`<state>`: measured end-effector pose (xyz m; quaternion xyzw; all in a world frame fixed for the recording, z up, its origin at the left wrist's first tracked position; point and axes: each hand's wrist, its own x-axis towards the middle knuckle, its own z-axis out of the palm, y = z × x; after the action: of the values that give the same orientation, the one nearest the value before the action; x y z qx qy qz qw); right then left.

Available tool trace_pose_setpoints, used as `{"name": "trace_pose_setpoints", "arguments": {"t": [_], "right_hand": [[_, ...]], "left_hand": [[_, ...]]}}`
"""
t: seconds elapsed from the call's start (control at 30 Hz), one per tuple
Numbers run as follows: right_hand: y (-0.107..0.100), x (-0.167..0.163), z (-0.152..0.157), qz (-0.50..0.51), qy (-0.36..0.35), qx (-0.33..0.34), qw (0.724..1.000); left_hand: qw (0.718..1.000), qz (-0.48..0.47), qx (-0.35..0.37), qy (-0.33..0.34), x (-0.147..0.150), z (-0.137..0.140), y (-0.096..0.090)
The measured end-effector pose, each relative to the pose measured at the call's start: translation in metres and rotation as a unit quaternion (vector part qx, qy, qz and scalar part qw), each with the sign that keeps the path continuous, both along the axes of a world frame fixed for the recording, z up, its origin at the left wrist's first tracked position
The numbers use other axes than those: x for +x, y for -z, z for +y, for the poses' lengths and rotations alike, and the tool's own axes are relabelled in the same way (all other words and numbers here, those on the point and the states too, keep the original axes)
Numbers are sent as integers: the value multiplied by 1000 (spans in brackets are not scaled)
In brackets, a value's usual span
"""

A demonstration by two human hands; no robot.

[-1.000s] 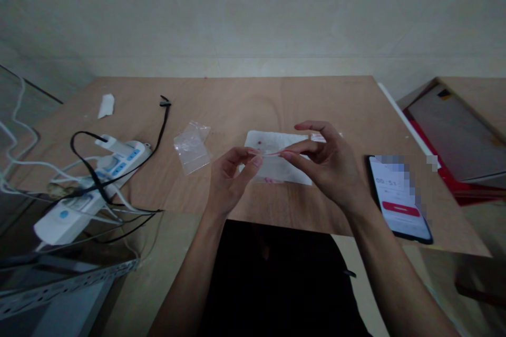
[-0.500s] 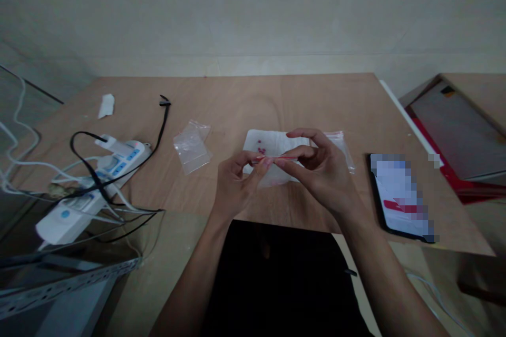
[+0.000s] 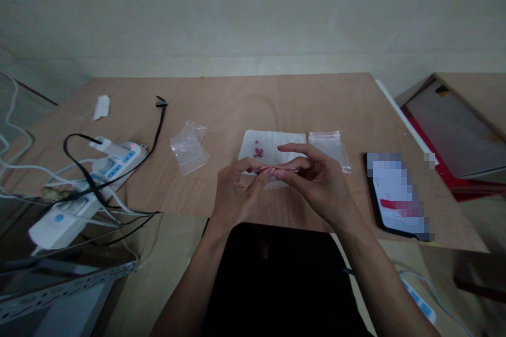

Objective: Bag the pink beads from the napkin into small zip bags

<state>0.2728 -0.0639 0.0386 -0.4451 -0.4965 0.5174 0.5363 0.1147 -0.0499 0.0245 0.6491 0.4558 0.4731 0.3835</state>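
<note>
My left hand [image 3: 237,192] and my right hand [image 3: 322,181] meet at the middle of the table's near side. Between thumbs and fingertips they pinch the red-striped top edge of a small clear zip bag [image 3: 276,185], whose body hangs below the thumbs. Fingers cover much of it, and I cannot tell whether its seal is open. My right index finger stretches out above the pinch. Just beyond the hands lies a white sheet [image 3: 272,139] with several small dark red beads [image 3: 258,153] on its left part. Further clear zip bags [image 3: 330,150] with red strips rest to its right.
Left of the sheet lie clear plastic bags [image 3: 188,150]. A white power strip [image 3: 118,160] with tangled cables occupies the table's left side, near a white scrap [image 3: 101,107]. A phone [image 3: 395,195] lies at right, and a red-edged box [image 3: 446,137] stands beyond the table edge.
Both hands have come slightly down towards me, still pinching the bag. More of the white sheet, the beads and the right-hand zip bags now shows. The view has shifted a little.
</note>
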Motion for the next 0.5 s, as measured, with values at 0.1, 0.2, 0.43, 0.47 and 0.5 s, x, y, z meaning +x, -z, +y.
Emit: {"name": "trace_pose_setpoints", "arguments": {"t": [0.1,0.2,0.43,0.47,0.5], "right_hand": [[1,2,0,3,5,-6,1000],[1,3,0,-21,30,3,999],[-19,22,-5,-92,136,15,986],[-23,29,-4,-107,164,18,980],[-27,37,-2,-124,189,18,974]], "left_hand": [[997,-22,-64,40,-2,-1,-2],[994,-25,-95,51,-4,-1,-3],[997,2,-34,-66,-32,10,6],[995,14,-29,-97,-41,13,10],[990,33,-23,-135,-51,17,13]]}}
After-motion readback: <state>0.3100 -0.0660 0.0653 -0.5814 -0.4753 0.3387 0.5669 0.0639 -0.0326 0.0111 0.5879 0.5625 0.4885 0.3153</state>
